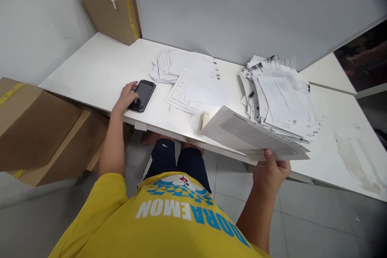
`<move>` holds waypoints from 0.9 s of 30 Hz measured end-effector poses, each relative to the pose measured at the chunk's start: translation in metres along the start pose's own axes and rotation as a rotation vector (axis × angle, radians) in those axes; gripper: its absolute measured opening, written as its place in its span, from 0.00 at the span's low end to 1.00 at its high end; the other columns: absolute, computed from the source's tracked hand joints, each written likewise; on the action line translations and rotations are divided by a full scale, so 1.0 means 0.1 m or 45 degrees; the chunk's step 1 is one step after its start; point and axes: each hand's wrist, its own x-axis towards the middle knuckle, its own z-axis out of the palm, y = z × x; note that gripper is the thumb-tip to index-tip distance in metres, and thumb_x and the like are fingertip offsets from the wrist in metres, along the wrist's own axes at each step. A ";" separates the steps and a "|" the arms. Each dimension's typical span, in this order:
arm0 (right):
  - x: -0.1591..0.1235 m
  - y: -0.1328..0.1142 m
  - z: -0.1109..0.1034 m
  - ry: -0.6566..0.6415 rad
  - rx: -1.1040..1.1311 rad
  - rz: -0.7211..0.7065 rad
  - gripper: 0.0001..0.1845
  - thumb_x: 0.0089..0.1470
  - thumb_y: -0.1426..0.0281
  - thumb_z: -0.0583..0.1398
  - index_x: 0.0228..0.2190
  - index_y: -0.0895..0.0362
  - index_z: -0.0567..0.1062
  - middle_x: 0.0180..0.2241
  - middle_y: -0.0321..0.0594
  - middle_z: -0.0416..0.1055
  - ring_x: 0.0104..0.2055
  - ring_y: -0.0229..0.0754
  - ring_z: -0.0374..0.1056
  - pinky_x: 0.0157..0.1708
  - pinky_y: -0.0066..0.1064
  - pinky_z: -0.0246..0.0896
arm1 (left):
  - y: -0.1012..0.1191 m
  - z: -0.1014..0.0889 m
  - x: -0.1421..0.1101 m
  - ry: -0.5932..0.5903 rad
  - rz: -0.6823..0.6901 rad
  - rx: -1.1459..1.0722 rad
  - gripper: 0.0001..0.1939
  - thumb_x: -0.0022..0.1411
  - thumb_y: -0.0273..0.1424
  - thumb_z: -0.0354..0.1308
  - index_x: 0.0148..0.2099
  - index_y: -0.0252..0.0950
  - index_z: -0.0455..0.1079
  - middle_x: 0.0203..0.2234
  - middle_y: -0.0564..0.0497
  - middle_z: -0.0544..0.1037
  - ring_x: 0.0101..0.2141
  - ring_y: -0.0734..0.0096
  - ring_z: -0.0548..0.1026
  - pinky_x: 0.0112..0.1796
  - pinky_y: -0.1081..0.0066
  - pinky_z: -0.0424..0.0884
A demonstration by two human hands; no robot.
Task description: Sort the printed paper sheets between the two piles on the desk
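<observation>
My left hand rests on the white table with its fingers curled around the left edge of a black smartphone that lies flat, screen dark. My right hand pinches a thin stack of printed sheets by its near edge and holds it over the table's front edge. Just behind these sheets lies a big untidy pile of printed papers. Two flatter spreads of forms lie in the middle of the table.
A cardboard box with yellow tape stands at the table's far left corner. Two more boxes sit at my left below table height. A small beige object lies near the front edge. A grey partition stands behind the table.
</observation>
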 end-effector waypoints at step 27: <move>-0.02 0.13 0.24 -0.019 0.015 -0.042 0.18 0.35 0.67 0.71 0.32 0.60 0.77 0.35 0.39 0.78 0.52 0.50 0.74 0.66 0.52 0.57 | 0.13 0.22 -0.27 0.211 0.016 0.423 0.24 0.66 0.34 0.51 0.62 0.42 0.71 0.58 0.47 0.76 0.61 0.51 0.67 0.64 0.55 0.61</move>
